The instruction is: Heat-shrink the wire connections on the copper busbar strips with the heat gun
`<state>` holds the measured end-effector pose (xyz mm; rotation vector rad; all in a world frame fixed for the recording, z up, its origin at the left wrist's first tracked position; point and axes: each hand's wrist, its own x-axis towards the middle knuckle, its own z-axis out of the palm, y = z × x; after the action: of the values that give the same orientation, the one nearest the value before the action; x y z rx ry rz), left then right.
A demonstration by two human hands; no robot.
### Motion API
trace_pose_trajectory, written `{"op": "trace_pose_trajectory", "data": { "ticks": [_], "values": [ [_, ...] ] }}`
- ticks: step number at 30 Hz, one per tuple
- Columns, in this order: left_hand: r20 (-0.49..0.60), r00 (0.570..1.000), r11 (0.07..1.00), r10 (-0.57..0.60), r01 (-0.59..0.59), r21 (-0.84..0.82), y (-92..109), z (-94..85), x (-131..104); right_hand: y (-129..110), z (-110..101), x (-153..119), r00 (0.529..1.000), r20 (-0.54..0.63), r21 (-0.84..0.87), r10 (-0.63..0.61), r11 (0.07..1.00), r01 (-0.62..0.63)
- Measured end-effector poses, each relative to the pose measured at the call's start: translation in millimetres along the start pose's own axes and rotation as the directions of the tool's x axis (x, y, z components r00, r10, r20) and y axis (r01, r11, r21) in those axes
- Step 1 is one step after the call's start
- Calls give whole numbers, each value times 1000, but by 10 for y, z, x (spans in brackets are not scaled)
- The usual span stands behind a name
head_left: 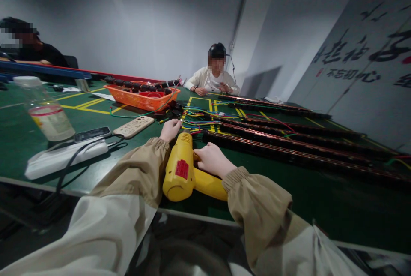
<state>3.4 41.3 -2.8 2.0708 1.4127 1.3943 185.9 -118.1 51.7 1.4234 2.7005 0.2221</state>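
Observation:
A yellow heat gun (178, 173) lies across the near part of the green table, its nozzle pointing away from me. My right hand (213, 159) is closed around the heat gun's handle. Just left of the nozzle, my left hand (170, 130) is closed, its fingertips pinched at the ends of thin coloured wires (201, 123). The exact wire between the fingers is too small to make out. From there, the wires run right to long dark strips with copper-coloured lines (272, 141) lying across the table.
An orange basket (141, 99) with dark coiled parts stands beyond my left hand. To the left are a phone (134, 127), a dark device (92, 134), a white power strip (66, 159) and a bottle (48, 115). A co-worker (213, 74) sits across the table, another person at far left.

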Motion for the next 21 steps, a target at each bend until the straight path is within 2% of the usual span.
{"op": "trace_pose_trajectory", "data": {
  "ticks": [4, 8, 10, 11, 12, 13, 14, 15, 17, 19, 20, 21],
  "values": [
    [43, 998, 999, 47, -48, 8, 18, 33, -2, 26, -6, -120, 1000, -5, 74, 7, 997, -7],
    [159, 971, 983, 178, -182, 13, 51, 54, -2, 54, -2, -212, 996, -44, 183, 72, 981, -63],
    [208, 953, 975, 218, -222, -7, 57, 56, 0, 106, 3, -253, 978, -95, 248, 188, 956, -160],
    [219, 950, 975, 221, -222, -18, 57, 57, 1, 150, 4, -275, 951, -129, 285, 280, 930, -235],
    [226, 950, 976, 217, -217, -29, 57, 57, 2, 207, 3, -298, 906, -169, 325, 387, 890, -320],
    [230, 950, 977, 213, -210, -39, 55, 58, 4, 276, -2, -322, 835, -213, 369, 507, 833, -412],
    [231, 950, 978, 209, -203, -50, 53, 59, 5, 356, -8, -347, 734, -262, 417, 627, 759, -500],
    [229, 952, 979, 204, -197, -56, 50, 60, 7, 443, -15, -375, 605, -312, 465, 733, 673, -575],
    [212, 959, 982, 189, -183, -47, 41, 63, 12, 633, -22, -434, 280, -377, 566, 883, 459, -685],
    [197, 966, 986, 166, -164, -26, 29, 66, 18, 828, -5, -501, -28, -359, 664, 933, 234, -711],
    [193, 969, 988, 151, -150, -22, 22, 68, 20, 921, 16, -536, -157, -323, 705, 933, 127, -698],
    [191, 972, 990, 139, -136, -29, 16, 71, 22, 1010, 44, -572, -266, -279, 738, 923, 29, -674]
  ]
}}
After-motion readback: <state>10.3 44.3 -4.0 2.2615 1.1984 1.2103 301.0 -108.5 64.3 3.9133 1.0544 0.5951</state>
